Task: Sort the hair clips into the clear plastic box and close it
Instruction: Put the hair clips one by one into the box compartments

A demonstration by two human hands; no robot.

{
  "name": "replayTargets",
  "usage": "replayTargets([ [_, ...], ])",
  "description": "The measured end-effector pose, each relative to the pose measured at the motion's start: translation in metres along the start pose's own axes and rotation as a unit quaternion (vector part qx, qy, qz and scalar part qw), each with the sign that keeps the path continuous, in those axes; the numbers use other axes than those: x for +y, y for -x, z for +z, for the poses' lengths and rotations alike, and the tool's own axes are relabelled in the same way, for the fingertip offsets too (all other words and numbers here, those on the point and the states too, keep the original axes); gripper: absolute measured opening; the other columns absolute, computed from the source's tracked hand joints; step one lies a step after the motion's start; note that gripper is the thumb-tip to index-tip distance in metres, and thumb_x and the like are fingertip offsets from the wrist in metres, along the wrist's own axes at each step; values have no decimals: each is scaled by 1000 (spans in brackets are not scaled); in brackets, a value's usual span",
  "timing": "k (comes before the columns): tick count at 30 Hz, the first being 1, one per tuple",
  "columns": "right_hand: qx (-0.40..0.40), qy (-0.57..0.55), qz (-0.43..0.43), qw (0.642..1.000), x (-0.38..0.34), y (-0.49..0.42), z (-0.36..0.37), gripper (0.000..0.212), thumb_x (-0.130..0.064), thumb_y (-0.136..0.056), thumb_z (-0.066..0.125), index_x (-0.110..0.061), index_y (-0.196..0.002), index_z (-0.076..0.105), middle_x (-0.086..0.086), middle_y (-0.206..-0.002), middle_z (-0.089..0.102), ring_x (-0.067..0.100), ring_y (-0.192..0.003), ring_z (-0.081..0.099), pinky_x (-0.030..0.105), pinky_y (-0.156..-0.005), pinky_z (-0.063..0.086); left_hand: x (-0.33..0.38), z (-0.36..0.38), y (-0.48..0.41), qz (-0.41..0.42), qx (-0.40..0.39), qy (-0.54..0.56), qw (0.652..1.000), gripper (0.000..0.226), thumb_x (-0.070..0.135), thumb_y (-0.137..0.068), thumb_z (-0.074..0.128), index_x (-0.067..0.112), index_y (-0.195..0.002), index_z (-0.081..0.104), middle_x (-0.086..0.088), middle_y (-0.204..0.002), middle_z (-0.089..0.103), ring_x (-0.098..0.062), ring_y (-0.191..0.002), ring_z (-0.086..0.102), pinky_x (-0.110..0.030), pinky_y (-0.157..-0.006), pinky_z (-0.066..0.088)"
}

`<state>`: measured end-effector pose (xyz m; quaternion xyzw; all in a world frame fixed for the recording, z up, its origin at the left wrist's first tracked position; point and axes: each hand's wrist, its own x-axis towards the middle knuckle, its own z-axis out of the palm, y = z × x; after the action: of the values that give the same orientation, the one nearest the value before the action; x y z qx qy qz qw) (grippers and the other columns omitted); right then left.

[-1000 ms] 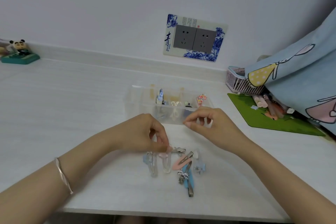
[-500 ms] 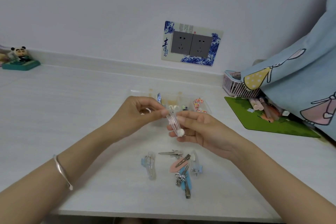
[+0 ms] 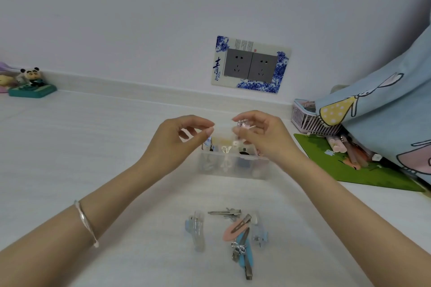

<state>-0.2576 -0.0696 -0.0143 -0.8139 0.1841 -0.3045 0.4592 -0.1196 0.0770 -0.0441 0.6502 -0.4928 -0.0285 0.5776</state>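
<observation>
Clear plastic box (image 3: 233, 166): open, mid-table. Above it, right hand (image 3: 263, 134) pinches a pale clip (image 3: 242, 126); left hand (image 3: 177, 140) has fingertips pressed together, contents unclear. Nearer than box: loose clips (image 3: 235, 232). Right of box: green mat (image 3: 349, 165), pink basket (image 3: 307, 119). Behind box: socket plate (image 3: 250, 64), character "青".

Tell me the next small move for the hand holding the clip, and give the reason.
Probably lower the right hand a little and let the pale clip drop into the clear plastic box. The clip is pinched in its fingertips right above the open box, whose compartments already hold other clips. The left hand holds nothing visible, and more loose clips wait on the table.
</observation>
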Motion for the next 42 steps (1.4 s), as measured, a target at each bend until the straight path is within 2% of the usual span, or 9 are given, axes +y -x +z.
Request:
replayTargets([
  [4,-62,74,-13,995,10,-23,-2,12,-13,-89,61,-12,-97,70,-1,-82,71,3,-65,64,13,-69,51,-12,1,2,-4,-8,-41,999,11,35,-85,62,34,-93,70,19,-97,70,-8,-88,60,-25,-78,45],
  [13,-56,15,70,996,16,-38,9,12,-23,-89,62,-14,-81,58,2,-93,75,5,-82,68,18,-75,44,-15,-1,2,9,13,-58,998,12,33,-87,60,34,-94,69,23,-98,68,-5,-94,56,-13,-79,40],
  [17,-87,120,41,988,20,-33,11,12,-23,-85,67,-15,-77,64,-6,-80,68,-3,-55,53,11,-56,39,-16,-1,3,10,9,-66,998,10,34,-87,60,38,-92,68,32,-103,60,-1,-95,54,-5,-76,36],
  [20,-82,211,10,974,24,-38,10,9,-31,-81,70,-26,-73,69,-13,-88,56,10,-92,48,25,-79,34,-16,0,4,12,6,-73,997,10,33,-87,59,38,-92,68,35,-102,58,0,-95,52,-3,-74,34],
  [25,-104,241,32,964,25,-40,8,10,-29,-81,70,-21,-81,75,-17,-79,54,16,-105,49,34,-91,40,-16,0,5,18,-2,-73,997,8,37,-87,60,39,-90,67,31,-100,61,-2,-93,54,-5,-74,35],
  [30,-72,335,-6,940,26,-37,6,14,-36,-82,68,-32,-95,72,-11,-89,54,20,-111,43,37,-97,36,-12,-4,13,42,-95,-71,992,8,37,-84,65,34,-88,70,18,-92,68,-12,-85,58,-19,-73,45],
  [34,-58,237,-70,967,13,-9,-4,11,-28,-83,68,-33,-93,70,-12,-96,58,9,-87,48,24,-78,39,3,-9,25,62,-199,-99,973,4,35,-79,70,32,-82,71,15,-85,68,-13,-79,56,-23,-66,47],
  [38,-189,165,-66,966,5,43,-20,11,-30,-78,72,-29,-89,73,-18,-82,64,2,-73,54,16,-65,38,12,-11,36,35,-273,-95,957,17,45,-73,73,35,-86,70,16,-91,69,-15,-82,57,-29,-71,49],
  [42,-280,221,-10,934,21,77,-33,29,-47,-70,75,-36,-96,67,-15,-101,63,8,-95,56,28,-79,46,8,-9,47,-8,-364,-151,919,37,58,-65,74,44,-97,63,23,-102,62,-6,-94,55,-33,-83,49],
])
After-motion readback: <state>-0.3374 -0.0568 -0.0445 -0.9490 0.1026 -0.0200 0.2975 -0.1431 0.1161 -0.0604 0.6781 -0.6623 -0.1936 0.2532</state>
